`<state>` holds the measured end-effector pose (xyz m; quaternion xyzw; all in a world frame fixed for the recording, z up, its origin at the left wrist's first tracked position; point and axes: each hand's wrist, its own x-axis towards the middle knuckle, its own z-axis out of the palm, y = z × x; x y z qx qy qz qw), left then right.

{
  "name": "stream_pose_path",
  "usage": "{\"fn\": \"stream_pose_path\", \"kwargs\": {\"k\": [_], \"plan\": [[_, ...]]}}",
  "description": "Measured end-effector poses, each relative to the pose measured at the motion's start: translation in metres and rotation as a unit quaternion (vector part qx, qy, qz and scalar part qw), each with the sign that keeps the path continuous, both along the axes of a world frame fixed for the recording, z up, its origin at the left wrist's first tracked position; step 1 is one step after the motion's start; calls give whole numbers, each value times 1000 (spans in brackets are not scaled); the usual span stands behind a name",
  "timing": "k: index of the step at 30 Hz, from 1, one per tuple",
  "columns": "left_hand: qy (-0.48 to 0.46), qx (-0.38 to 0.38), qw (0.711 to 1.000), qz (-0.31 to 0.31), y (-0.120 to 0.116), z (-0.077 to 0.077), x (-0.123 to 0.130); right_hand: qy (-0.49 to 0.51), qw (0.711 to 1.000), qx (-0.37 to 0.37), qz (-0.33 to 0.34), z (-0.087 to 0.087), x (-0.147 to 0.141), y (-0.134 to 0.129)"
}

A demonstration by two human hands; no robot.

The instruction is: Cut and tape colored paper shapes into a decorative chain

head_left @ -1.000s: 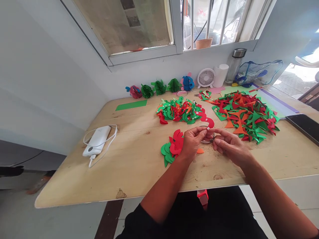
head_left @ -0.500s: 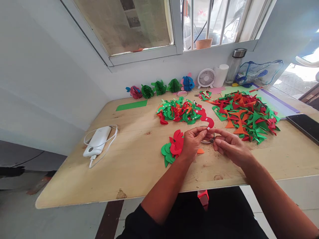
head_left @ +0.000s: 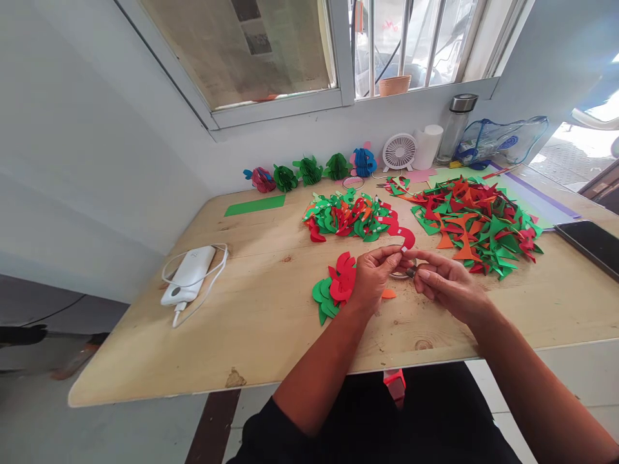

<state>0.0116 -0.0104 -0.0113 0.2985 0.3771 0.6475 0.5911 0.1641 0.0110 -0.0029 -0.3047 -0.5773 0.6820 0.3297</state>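
While the left hand point(head_left: 376, 274) pinches a curved red paper strip point(head_left: 409, 239) to the left of the scrap heap point(head_left: 476, 225), the right hand point(head_left: 447, 280), in front of that heap, clamps a small dark object point(head_left: 411, 272) between thumb and fingers.

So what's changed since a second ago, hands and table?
At most, the small dark object in the right hand has tilted slightly; nothing was taken up or let go. The left hand still pinches the curved red paper strip with white squares; the heap of red, green and orange paper scraps is unchanged.
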Motion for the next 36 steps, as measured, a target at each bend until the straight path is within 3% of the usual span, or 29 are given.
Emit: {"fn": "stream_pose_path", "kwargs": {"k": [36], "plan": [[-14,-18,1000,-16,-1,2,-1,-28,999,5,-18,-2,2,1]]}}
